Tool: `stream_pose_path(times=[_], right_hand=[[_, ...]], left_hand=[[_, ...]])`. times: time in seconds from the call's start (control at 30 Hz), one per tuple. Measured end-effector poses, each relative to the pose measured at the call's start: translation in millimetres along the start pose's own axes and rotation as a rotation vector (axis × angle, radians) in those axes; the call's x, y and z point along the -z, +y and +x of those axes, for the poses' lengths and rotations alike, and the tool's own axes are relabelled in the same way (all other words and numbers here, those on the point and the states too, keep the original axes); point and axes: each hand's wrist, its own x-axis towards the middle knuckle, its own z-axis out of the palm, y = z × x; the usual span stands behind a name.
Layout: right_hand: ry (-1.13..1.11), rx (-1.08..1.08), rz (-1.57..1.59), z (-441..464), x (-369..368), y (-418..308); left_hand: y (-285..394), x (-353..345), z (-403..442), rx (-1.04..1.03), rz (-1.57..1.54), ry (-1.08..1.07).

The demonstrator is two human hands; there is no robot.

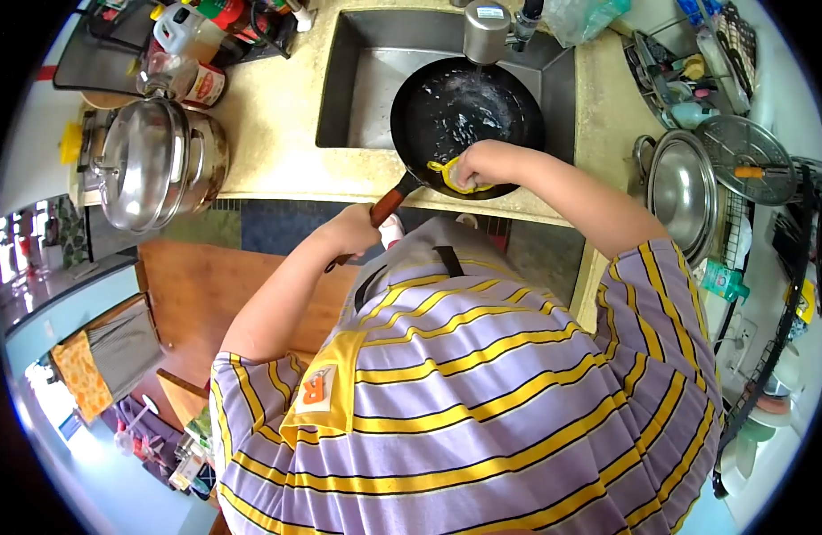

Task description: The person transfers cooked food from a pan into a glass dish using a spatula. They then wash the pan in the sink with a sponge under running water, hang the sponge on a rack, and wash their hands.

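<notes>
One pan (456,120) lies beneath the right hand (479,166).

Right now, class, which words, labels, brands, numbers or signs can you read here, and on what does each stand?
"R", it seems: the orange letter on the shirt patch.
Too small to read: the label on the steel cylinder.
Too blurred: the red-and-white bottle label at left.
No other text is legible.
</notes>
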Motion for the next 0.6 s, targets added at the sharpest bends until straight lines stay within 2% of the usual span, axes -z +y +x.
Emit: stream_pose_path(times=[0.1,0.17,0.23,0.3,0.37,0.43,0.53,0.6], right_hand=[[0.050,0.050,-0.077,10,-4,-3],[0.123,0.038,-0.001,30,1,-17],[0.254,0.059,-0.157,59,8,-24],[0.389,-0.113,-0.140,78,16,-25],[0.426,-0.348,-0.040,96,21,-6],[0.708,-0.403,-0.197,104,20,9],[0.727,-0.441,-0.037,112,19,27],[0.653,-0.326,-0.062,107,8,28]], left_hand=[[2,0,-2,0.007,0.005,0.016],[3,0,-2,0.005,0.021,0.028],[14,-1,-13,0.039,0.028,0.039],[21,-2,-18,0.041,0.048,0.054],[20,-4,-19,0.013,0.076,0.073],[11,-8,-13,-0.014,0.086,0.120],[1,-12,-6,-0.054,0.024,0.125],[0,-14,-4,-0.049,-0.012,0.092]])
